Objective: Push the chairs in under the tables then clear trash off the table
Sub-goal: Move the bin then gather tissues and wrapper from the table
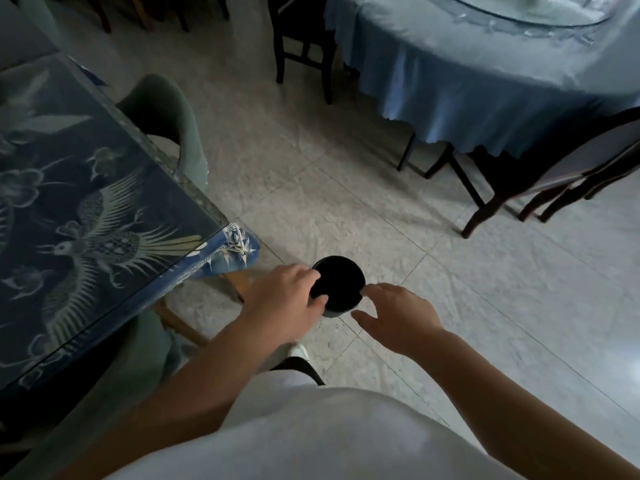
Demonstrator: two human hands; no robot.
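A cup with a dark inside and a pale outer wall is held above the floor, just off the corner of the blue patterned table. My left hand grips its left side. My right hand hovers at the cup's right rim with fingers spread, holding nothing. A pale green chair is tucked against the table's far side. Another green chair stands by the near side, partly under the tablecloth.
A round table with a light blue cloth and a glass turntable stands at the back right. Dark wooden chairs stand around it. Pale tiled floor lies between the two tables.
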